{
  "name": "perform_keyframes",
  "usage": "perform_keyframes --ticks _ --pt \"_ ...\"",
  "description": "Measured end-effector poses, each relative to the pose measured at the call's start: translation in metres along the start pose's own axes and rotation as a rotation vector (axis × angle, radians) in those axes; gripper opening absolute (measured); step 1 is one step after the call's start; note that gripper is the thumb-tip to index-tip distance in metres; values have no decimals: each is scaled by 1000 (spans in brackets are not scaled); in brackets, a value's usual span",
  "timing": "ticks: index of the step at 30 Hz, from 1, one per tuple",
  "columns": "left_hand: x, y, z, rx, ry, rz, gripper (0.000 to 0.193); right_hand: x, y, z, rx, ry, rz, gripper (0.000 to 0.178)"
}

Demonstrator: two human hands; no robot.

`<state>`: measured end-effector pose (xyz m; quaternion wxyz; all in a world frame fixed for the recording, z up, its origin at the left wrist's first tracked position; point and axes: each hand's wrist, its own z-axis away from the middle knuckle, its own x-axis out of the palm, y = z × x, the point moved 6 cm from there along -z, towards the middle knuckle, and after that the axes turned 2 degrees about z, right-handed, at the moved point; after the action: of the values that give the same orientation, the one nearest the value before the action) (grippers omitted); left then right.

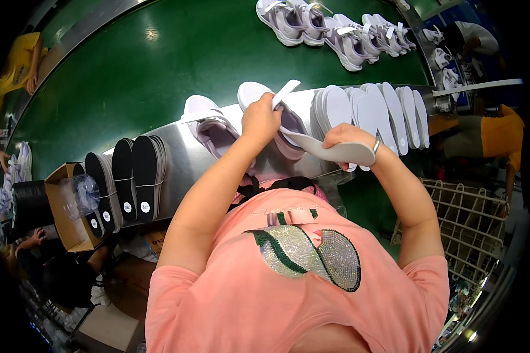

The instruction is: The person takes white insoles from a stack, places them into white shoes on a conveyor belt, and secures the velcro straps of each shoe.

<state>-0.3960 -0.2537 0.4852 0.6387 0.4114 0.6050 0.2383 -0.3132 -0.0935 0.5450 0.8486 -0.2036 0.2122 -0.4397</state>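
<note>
A pale sneaker [253, 92] stands on the metal table edge in front of me, its white strap [286, 94] raised. My left hand [260, 122] is closed around the sneaker at its opening, by the base of the strap. In my right hand [351, 136] the heel end of a light grey insole [343, 153] is gripped. The insole bends, and its other end reaches into the sneaker's opening; how far in is hidden. Left of it sits a matching sneaker [200, 106] with its strap lying across, next to my left forearm.
White insoles [374, 109] stand in several stacks to the right. Bundles of black-topped insoles [149, 170] lie left, beside a cardboard box [62, 176] holding clear plastic. More sneakers [282, 23] line the green belt [141, 70]. A wire basket [459, 220] and co-workers [500, 135] flank the line.
</note>
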Motion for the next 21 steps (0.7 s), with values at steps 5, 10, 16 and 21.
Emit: perform_keyframes --ticks 5,10,16,21 --pt "3 -18 -10 -302 -290 243 30 -3 -5 -22 19 -3 62 22" --pt "-4 -6 -5 -121 -55 37 27 -6 -4 -20 -47 -56 22 24" --pt "-1 3 5 -106 -2 -31 28 14 -15 -42 -168 120 466 28" --pt "-3 0 7 -161 -22 31 28 62 -31 -63 -357 474 1067 28"
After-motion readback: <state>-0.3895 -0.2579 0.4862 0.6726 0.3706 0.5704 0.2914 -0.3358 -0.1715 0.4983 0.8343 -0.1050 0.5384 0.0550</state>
